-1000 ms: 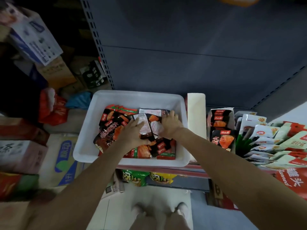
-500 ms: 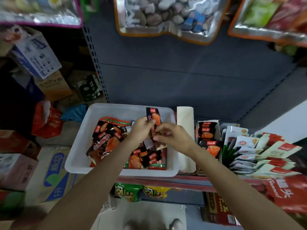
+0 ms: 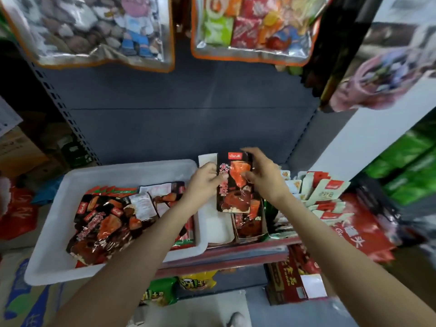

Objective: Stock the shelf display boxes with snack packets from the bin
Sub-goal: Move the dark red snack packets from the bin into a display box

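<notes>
Near edge: both forearms run up from the bottom of the view. Below the hands, green and yellow packets are seen on a lower shelf level, under the red shelf lip.

Left of the fingers, the white bin is still well loaded with black-and-red snack packets, a few lying label-side up.

Change: a second ago both hands were down in the bin sorting the pile; half a second ago a packet was raised above it. Now the held packet has been carried right, out of the bin, and is held upright, face to the camera. The left hand pinches its left edge, thumb over the front. The right hand is curled round the top right corner and right edge.

Directly under the held packet the open display box is seen, already part-filled with the same black-and-red packets — so this looks like the insertion step, one packet in transit, many left. Between bin and box a white carton stands.

Right of the fingers, white-and-red sachets fill the neighbouring boxes.

Beyond the fingertips: grey shelf back panel, with large clear snack bags hung above — blurred.
</notes>
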Demonstrator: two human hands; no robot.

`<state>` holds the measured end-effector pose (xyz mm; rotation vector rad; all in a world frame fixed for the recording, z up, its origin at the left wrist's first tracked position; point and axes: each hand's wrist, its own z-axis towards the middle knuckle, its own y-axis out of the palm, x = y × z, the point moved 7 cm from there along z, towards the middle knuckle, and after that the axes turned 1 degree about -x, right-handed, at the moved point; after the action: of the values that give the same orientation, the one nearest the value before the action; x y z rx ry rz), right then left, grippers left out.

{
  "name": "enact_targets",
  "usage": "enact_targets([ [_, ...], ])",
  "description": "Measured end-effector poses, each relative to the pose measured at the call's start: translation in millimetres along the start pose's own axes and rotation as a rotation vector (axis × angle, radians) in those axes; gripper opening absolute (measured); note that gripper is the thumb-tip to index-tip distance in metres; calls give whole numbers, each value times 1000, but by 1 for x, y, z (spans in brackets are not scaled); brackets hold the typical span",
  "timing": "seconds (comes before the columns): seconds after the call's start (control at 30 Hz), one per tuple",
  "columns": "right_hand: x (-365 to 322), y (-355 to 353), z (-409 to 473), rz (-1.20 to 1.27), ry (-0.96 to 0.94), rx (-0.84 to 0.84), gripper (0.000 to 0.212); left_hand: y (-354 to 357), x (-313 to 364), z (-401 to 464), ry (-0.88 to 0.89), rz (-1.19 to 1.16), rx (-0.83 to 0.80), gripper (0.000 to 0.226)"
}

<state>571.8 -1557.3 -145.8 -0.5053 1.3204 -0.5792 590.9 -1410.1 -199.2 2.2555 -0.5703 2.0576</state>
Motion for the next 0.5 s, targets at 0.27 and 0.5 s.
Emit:
enact_targets([
  [0.27, 22, -8, -6, -284, -32, -110, 26, 24, -7, 5, -7, 267, -63, 26],
  [0.5, 29, 2, -8, -453, -45, -150, 15, 35, -1, 5, 97, 378, 8, 13],
])
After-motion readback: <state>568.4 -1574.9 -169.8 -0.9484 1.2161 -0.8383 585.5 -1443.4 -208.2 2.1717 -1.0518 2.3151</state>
